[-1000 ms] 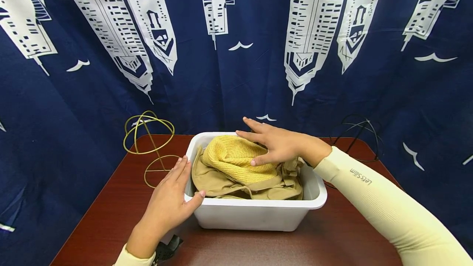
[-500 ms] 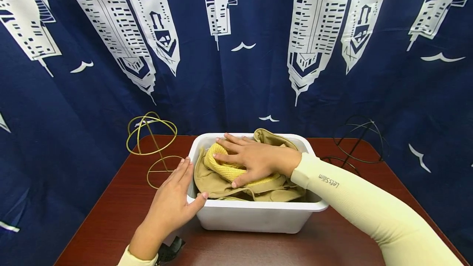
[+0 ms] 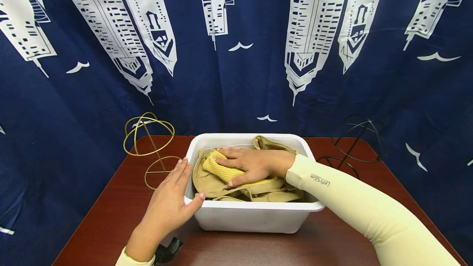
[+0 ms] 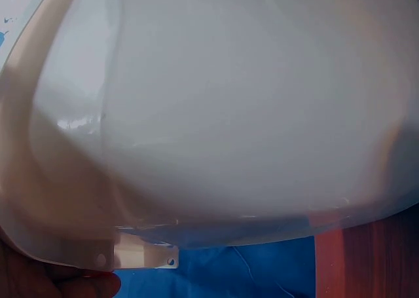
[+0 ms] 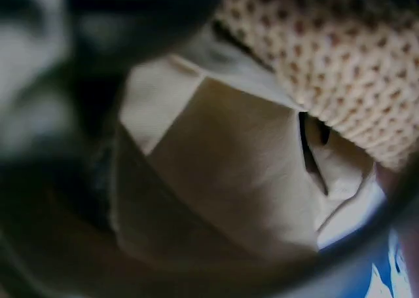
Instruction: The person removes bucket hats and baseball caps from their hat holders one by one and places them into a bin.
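Note:
A white plastic tub (image 3: 251, 218) stands on the table. Inside it lie khaki cloth pieces (image 3: 201, 180) with seams and a strap-like edge, and on top a yellow knitted hat (image 3: 218, 170). My right hand (image 3: 251, 165) presses down on the hat with fingers spread, covering much of it. Against the tub's left rim rests my left hand (image 3: 168, 202), fingers straight and thumb over the front corner. The left wrist view is mostly filled by the tub's wall (image 4: 249, 114). Knit weave (image 5: 347, 62) and folded khaki cloth (image 5: 236, 154) show close up in the right wrist view.
A gold wire stand (image 3: 152, 151) is left of the tub, behind my left hand. To the right, a black wire stand (image 3: 354, 147) stands near the table's back edge. A blue curtain (image 3: 221, 85) with white buildings hangs behind the dark red table (image 3: 122, 200).
My right hand has moved left and down onto the yellow hat, which is now flatter and lower in the tub. A khaki flap shows at the back. The left hand stays at the rim.

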`<state>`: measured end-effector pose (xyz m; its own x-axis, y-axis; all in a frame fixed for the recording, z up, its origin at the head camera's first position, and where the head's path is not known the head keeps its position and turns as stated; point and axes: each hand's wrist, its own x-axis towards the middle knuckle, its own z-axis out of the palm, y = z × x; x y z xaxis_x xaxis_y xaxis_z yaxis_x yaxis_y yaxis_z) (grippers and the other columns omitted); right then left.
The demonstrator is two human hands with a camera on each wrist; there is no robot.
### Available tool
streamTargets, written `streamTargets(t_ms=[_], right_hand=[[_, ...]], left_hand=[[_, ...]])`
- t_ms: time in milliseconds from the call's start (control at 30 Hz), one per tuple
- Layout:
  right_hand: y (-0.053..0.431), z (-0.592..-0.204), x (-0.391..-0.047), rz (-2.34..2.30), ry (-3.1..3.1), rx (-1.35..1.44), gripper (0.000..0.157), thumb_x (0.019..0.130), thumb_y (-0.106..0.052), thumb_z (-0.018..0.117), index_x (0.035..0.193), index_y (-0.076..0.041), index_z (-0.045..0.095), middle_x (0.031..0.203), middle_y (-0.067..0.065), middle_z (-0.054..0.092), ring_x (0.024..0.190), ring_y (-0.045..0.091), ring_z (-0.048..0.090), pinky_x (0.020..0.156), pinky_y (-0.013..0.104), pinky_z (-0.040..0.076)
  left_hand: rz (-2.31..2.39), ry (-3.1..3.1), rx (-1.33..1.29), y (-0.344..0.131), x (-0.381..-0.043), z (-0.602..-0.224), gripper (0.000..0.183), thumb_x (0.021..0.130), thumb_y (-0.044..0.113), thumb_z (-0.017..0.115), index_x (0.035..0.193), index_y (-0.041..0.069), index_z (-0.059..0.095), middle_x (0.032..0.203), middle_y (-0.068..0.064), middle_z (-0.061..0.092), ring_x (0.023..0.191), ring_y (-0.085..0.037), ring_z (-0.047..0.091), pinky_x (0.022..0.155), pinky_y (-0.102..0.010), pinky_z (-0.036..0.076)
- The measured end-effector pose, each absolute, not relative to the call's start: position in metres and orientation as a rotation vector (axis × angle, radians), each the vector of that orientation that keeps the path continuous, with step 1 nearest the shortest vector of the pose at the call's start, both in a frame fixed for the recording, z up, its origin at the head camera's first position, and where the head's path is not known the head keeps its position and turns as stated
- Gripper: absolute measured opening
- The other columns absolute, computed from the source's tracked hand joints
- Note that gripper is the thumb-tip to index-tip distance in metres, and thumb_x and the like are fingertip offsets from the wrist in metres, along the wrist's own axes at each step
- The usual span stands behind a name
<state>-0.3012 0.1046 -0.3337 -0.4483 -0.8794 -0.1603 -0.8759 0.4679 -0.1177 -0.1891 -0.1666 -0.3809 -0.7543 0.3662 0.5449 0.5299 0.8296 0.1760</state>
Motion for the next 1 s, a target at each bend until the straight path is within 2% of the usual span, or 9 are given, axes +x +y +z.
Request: streamTargets(t_ms=[133,333,500,700,867,1000], right_hand=[[0.104,-0.336,-0.302,-0.059,2.488,-1.451,0.078,0.096,-0.067,0.039,0.16,-0.03,0.014,0.167,-0.002,0.001,0.15,0.014,0.005,0.12,0.036,0.017],[0.105,-0.325,-0.303,0.023,2.589,-1.562,0.081,0.094,-0.07,0.039,0.16,-0.029,0.016,0.166,0.006,0.007,0.151,0.022,0.008,0.12,0.042,0.015],[0.12,-0.301,-0.299,-0.067,2.667,-1.574,0.082,0.093,-0.068,0.046,0.16,-0.027,0.021,0.166,0.008,0.01,0.15,0.026,0.014,0.118,0.048,0.019],[0.154,-0.28,-0.302,-0.247,2.74,-1.445,0.08,0.094,-0.06,0.054,0.159,-0.022,0.026,0.166,0.01,0.009,0.149,0.031,0.016,0.117,0.052,0.021],[0.171,-0.281,-0.309,-0.335,2.715,-1.244,0.08,0.096,-0.057,0.053,0.16,-0.021,0.02,0.166,0.011,0.003,0.15,0.033,0.008,0.117,0.057,0.017],[0.168,-0.283,-0.309,-0.368,2.643,-1.178,0.082,0.096,-0.06,0.052,0.161,-0.025,0.016,0.166,0.007,-0.002,0.15,0.032,0.006,0.117,0.056,0.016]], left_hand=[[-0.438,-2.501,-0.663,-0.168,-0.188,-0.38,0.082,0.086,0.048,0.064,0.139,-0.013,0.048,0.149,-0.027,0.042,0.138,-0.038,0.041,0.108,-0.053,0.038],[-0.433,-2.503,-0.656,-0.168,-0.188,-0.38,0.081,0.086,0.047,0.064,0.139,-0.012,0.048,0.148,-0.027,0.043,0.138,-0.038,0.041,0.107,-0.053,0.038],[-0.432,-2.502,-0.657,-0.168,-0.188,-0.38,0.081,0.086,0.047,0.065,0.139,-0.012,0.048,0.149,-0.027,0.042,0.138,-0.039,0.041,0.108,-0.053,0.038],[-0.434,-2.485,-0.663,-0.167,-0.188,-0.38,0.081,0.085,0.047,0.065,0.138,-0.012,0.049,0.148,-0.027,0.043,0.137,-0.039,0.042,0.108,-0.053,0.038],[-0.437,-2.475,-0.672,-0.168,-0.188,-0.379,0.081,0.085,0.046,0.065,0.138,-0.013,0.049,0.147,-0.028,0.043,0.137,-0.04,0.042,0.108,-0.053,0.038],[-0.436,-2.475,-0.677,-0.167,-0.188,-0.38,0.081,0.085,0.046,0.065,0.137,-0.013,0.049,0.147,-0.028,0.044,0.136,-0.04,0.043,0.107,-0.053,0.038]])
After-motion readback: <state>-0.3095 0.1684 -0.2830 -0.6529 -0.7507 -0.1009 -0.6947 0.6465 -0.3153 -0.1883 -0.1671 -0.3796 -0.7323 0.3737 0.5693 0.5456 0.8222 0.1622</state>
